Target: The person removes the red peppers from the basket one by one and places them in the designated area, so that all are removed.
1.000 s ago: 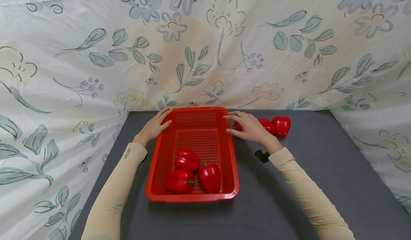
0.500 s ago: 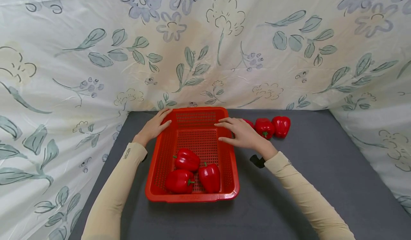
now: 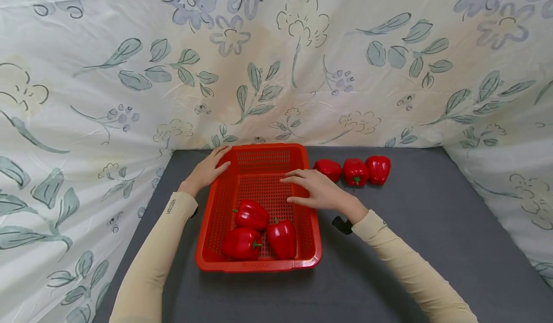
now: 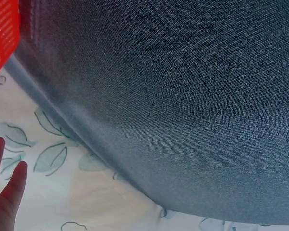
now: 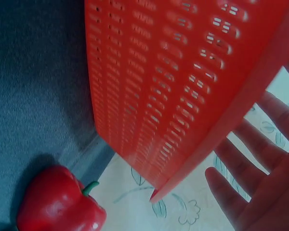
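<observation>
Grey table [image 3: 432,227]: basket [image 3: 259,264] with three peppers [image 3: 251,214], three outside [image 3: 355,171], both hands [image 3: 317,191] spread flat.

In the left wrist view, the left hand [image 4: 2,192] is cut off at the lower left edge; only fingertips show. The red basket [image 4: 2,36] appears as a corner at the upper left edge. In the right wrist view, the right hand [image 5: 260,178] is cut off at the right edge, and the basket wall hides the interior.
</observation>
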{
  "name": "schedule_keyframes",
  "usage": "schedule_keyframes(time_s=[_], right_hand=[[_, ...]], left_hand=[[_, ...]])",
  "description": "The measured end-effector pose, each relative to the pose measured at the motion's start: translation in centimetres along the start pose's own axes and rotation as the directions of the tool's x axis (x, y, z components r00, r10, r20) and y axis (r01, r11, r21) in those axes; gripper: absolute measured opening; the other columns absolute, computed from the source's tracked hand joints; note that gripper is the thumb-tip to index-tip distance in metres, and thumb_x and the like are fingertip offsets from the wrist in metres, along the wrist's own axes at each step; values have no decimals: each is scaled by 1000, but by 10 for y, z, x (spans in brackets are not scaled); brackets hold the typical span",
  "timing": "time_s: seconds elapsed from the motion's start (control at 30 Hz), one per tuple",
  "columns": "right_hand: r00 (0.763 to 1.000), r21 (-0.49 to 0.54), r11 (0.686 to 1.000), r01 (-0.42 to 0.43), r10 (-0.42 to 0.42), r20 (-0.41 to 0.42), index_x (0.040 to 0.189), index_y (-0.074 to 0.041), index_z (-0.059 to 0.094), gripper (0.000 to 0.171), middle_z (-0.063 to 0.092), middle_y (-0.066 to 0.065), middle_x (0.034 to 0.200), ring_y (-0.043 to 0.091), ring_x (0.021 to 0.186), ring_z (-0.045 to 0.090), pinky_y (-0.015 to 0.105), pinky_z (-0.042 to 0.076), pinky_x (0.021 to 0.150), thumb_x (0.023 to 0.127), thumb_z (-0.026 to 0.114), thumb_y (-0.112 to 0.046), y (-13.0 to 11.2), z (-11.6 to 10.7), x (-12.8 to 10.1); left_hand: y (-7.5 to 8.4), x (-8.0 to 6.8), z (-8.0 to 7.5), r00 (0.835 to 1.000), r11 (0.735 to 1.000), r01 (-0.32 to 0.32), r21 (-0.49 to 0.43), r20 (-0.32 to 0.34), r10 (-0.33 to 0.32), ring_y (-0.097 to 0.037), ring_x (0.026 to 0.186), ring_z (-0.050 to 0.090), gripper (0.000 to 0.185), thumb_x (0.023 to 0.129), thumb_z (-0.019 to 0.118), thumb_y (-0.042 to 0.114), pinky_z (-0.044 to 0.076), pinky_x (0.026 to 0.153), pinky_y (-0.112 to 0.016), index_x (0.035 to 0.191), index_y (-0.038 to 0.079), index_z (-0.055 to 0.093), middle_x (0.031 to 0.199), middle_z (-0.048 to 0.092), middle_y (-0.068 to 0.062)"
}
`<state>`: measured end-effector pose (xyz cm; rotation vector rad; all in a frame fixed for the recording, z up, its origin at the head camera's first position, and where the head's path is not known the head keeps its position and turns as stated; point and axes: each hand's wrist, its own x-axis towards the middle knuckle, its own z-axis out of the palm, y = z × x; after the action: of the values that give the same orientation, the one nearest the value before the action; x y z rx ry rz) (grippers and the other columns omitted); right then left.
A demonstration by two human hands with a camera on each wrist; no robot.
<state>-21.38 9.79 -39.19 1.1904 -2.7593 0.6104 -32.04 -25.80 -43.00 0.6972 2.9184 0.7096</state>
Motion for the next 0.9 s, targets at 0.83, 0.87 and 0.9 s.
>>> schedule_keyframes(time_s=[0.83, 0.87, 0.9], right_hand=[[975, 78, 992, 102, -116, 188, 130, -22, 54, 60, 54, -5, 126, 10, 109, 52, 34, 46, 92, 80, 63, -53, -26, 24, -7], [974, 80, 991, 106, -120, 194, 130, -22, 54, 60, 54, -5, 126, 10, 109, 52, 34, 47, 91, 80, 64, -53, -27, 25, -7], [972, 76, 991, 108, -121, 202, 130, -22, 54, 60, 54, -5, 126, 10, 108, 52, 33, 47, 91, 80, 63, -54, -28, 26, -7]], left_hand=[[1, 0, -1, 1000, 1000, -10, 12, -8, 10, -33, 133, 31, 58, 96, 41, 37, 30, 104, -57, 148, 21, 22, 151, 21, -8], [1, 0, -1, 1000, 1000, -12, 14, -7, 12, -34, 133, 31, 58, 96, 41, 37, 30, 104, -57, 148, 20, 22, 151, 21, -9], [1, 0, -1, 1000, 1000, -11, 12, -9, 11, -33, 134, 31, 58, 96, 41, 37, 30, 104, -57, 148, 20, 23, 151, 21, -9]])
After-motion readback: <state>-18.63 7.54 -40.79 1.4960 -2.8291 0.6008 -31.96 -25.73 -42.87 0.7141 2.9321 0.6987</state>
